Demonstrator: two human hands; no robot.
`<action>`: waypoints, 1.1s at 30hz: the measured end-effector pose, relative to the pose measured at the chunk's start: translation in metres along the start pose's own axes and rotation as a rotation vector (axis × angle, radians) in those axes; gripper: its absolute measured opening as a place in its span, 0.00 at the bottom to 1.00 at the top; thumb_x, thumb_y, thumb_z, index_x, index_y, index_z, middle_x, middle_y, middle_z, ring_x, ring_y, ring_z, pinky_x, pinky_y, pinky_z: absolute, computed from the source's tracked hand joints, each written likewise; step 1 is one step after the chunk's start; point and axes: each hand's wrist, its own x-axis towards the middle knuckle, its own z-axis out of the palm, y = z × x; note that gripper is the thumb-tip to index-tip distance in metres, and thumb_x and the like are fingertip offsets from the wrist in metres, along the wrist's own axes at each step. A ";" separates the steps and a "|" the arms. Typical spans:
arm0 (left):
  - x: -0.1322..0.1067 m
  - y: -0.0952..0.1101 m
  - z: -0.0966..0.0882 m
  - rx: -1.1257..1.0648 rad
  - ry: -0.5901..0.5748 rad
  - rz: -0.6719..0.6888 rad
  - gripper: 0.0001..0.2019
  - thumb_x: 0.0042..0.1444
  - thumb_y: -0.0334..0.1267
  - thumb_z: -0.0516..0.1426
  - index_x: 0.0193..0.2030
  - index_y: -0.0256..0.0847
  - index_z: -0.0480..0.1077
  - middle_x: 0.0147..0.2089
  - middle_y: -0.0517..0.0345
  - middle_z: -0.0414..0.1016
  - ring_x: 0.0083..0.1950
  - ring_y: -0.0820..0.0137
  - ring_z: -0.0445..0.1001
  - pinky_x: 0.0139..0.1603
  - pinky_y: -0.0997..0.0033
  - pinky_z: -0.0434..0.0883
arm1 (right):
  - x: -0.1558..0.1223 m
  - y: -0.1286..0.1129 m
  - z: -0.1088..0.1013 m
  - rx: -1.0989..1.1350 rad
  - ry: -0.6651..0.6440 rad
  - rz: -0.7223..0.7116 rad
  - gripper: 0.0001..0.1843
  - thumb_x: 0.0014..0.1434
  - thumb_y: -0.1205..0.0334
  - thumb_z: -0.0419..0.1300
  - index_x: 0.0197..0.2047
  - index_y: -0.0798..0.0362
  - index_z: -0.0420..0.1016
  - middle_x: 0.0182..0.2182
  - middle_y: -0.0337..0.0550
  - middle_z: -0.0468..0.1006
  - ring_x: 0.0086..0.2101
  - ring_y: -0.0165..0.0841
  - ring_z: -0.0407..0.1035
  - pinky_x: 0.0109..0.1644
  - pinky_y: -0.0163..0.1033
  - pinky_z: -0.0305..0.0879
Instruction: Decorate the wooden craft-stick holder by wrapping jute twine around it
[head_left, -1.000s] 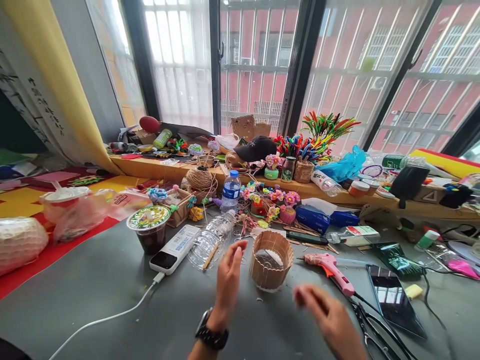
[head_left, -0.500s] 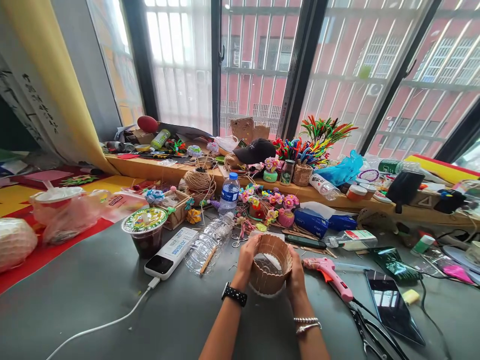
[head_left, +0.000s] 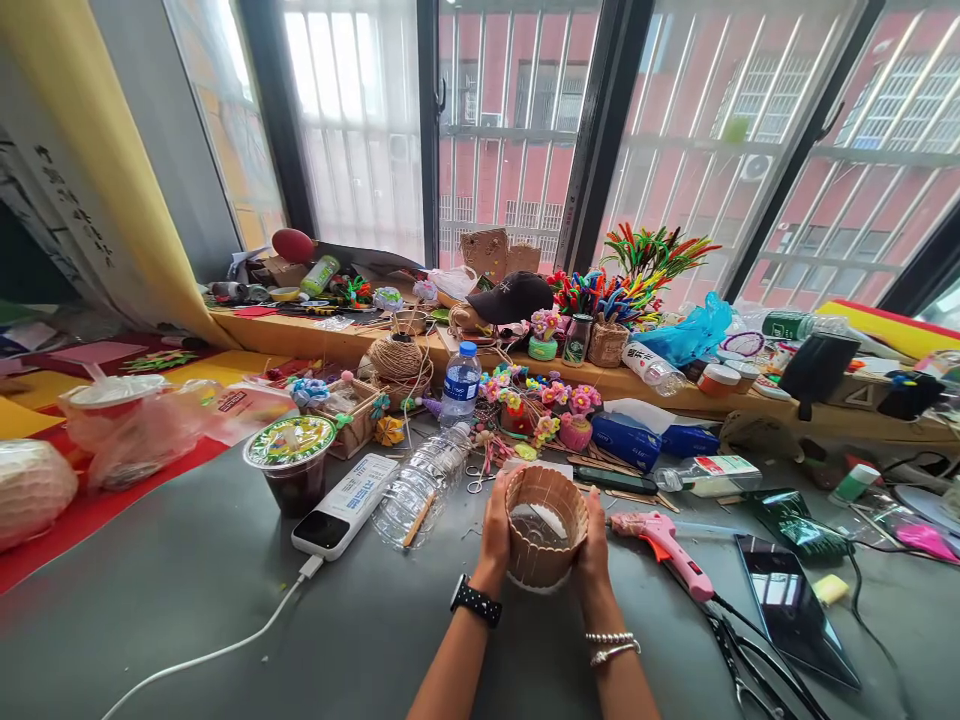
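Observation:
Between my two hands is a round brown container (head_left: 541, 566) walled with upright wooden craft sticks, with a see-through plastic bottom edge. Its scalloped rim faces up and tips slightly toward me. My left hand (head_left: 496, 530), with a black dotted watch band at the wrist, presses against its left side. On the opposite side my right hand (head_left: 594, 548) grips it, two silver bracelets at that wrist. Many of the fingertips are hidden behind the wall. Close to my right hand lies a pink glue gun (head_left: 664, 548). Small scissors (head_left: 475, 481) rest just beyond my left hand.
To the left are a cut clear bottle (head_left: 424, 485), a white power bank (head_left: 346, 508) with a cable and a lidded drink cup (head_left: 291, 470). A tablet (head_left: 795, 610) and black-handled scissors (head_left: 739, 665) lie right. Behind stand a water bottle (head_left: 460, 388) and yarn flowers (head_left: 574, 398).
The view has shifted very slightly. Both hands keep their hold on the stick-walled container, with only a slight shift of the left hand and wrist to the right.

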 end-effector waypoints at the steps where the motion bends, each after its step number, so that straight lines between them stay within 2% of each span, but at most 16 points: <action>1: -0.003 -0.002 -0.002 0.010 -0.002 0.014 0.30 0.49 0.59 0.52 0.45 0.33 0.74 0.48 0.45 0.75 0.54 0.57 0.69 0.59 0.59 0.60 | -0.002 -0.002 0.001 -0.004 -0.007 0.001 0.24 0.45 0.38 0.49 0.31 0.45 0.76 0.27 0.46 0.78 0.36 0.45 0.73 0.35 0.49 0.66; 4: -0.009 -0.008 -0.006 0.055 -0.007 0.058 0.30 0.52 0.59 0.49 0.46 0.34 0.73 0.50 0.46 0.74 0.55 0.57 0.69 0.59 0.59 0.60 | -0.005 -0.006 0.005 -0.007 -0.011 -0.003 0.25 0.43 0.35 0.48 0.30 0.41 0.76 0.28 0.48 0.78 0.37 0.47 0.72 0.34 0.52 0.66; 10: -0.007 -0.015 -0.008 0.203 0.020 0.128 0.31 0.57 0.58 0.42 0.48 0.34 0.71 0.49 0.47 0.74 0.53 0.58 0.70 0.56 0.59 0.63 | -0.003 -0.006 0.007 0.009 -0.004 0.001 0.22 0.39 0.35 0.48 0.27 0.37 0.74 0.30 0.48 0.78 0.39 0.47 0.72 0.34 0.53 0.64; 13: -0.010 -0.008 -0.008 0.320 0.019 0.173 0.29 0.58 0.55 0.41 0.47 0.35 0.72 0.48 0.47 0.75 0.51 0.58 0.71 0.55 0.58 0.64 | -0.003 -0.007 0.006 0.026 0.000 0.009 0.22 0.38 0.35 0.50 0.27 0.39 0.75 0.31 0.48 0.79 0.39 0.47 0.72 0.35 0.51 0.65; 15: -0.018 0.006 -0.010 0.399 0.026 0.226 0.25 0.58 0.53 0.44 0.46 0.38 0.72 0.49 0.48 0.74 0.53 0.59 0.70 0.58 0.58 0.61 | -0.004 -0.007 0.005 0.044 0.011 0.007 0.24 0.40 0.34 0.52 0.30 0.42 0.75 0.32 0.47 0.79 0.39 0.46 0.71 0.37 0.50 0.65; 18: -0.033 0.037 -0.017 0.552 0.061 0.383 0.18 0.56 0.46 0.51 0.49 0.41 0.70 0.55 0.51 0.69 0.60 0.61 0.62 0.63 0.60 0.53 | -0.006 -0.005 0.005 0.079 0.058 -0.020 0.30 0.44 0.33 0.52 0.37 0.48 0.74 0.34 0.45 0.79 0.40 0.44 0.71 0.41 0.47 0.66; 20: -0.039 0.060 -0.028 0.967 0.173 0.691 0.16 0.56 0.42 0.51 0.50 0.41 0.68 0.54 0.49 0.69 0.59 0.60 0.63 0.61 0.56 0.56 | -0.006 -0.004 0.004 0.101 0.096 -0.041 0.33 0.45 0.32 0.52 0.40 0.51 0.72 0.35 0.43 0.78 0.40 0.42 0.71 0.42 0.45 0.66; 22: -0.040 0.078 -0.043 1.278 0.316 0.852 0.18 0.55 0.40 0.53 0.52 0.40 0.64 0.56 0.46 0.66 0.61 0.58 0.60 0.61 0.53 0.55 | -0.005 -0.003 0.001 0.116 0.122 -0.058 0.33 0.46 0.31 0.51 0.40 0.52 0.71 0.36 0.43 0.78 0.40 0.41 0.71 0.42 0.43 0.66; 24: -0.036 0.089 -0.061 1.486 0.490 0.813 0.29 0.51 0.47 0.56 0.58 0.37 0.59 0.61 0.39 0.57 0.64 0.51 0.52 0.61 0.48 0.53 | -0.004 -0.003 -0.002 0.121 0.138 -0.072 0.32 0.47 0.32 0.50 0.40 0.52 0.72 0.37 0.42 0.77 0.40 0.39 0.71 0.43 0.41 0.66; 26: -0.031 0.092 -0.078 1.625 0.554 0.703 0.39 0.46 0.54 0.58 0.60 0.33 0.54 0.63 0.33 0.51 0.65 0.44 0.47 0.60 0.43 0.52 | -0.004 -0.002 -0.006 0.116 0.150 -0.078 0.32 0.48 0.32 0.50 0.39 0.52 0.72 0.37 0.42 0.77 0.40 0.38 0.70 0.42 0.40 0.65; 29: -0.027 0.092 -0.095 1.706 0.518 0.580 0.44 0.43 0.53 0.59 0.63 0.30 0.49 0.60 0.31 0.55 0.62 0.46 0.54 0.59 0.47 0.56 | -0.003 0.001 -0.011 0.109 0.172 -0.066 0.32 0.48 0.33 0.51 0.40 0.52 0.72 0.37 0.42 0.77 0.40 0.37 0.70 0.41 0.38 0.65; 33: -0.033 0.094 -0.099 1.784 0.468 0.512 0.46 0.42 0.50 0.60 0.64 0.34 0.45 0.56 0.37 0.60 0.58 0.49 0.61 0.55 0.51 0.62 | -0.003 0.005 -0.011 0.125 0.188 -0.032 0.32 0.47 0.32 0.52 0.40 0.52 0.71 0.36 0.41 0.77 0.38 0.38 0.71 0.40 0.40 0.65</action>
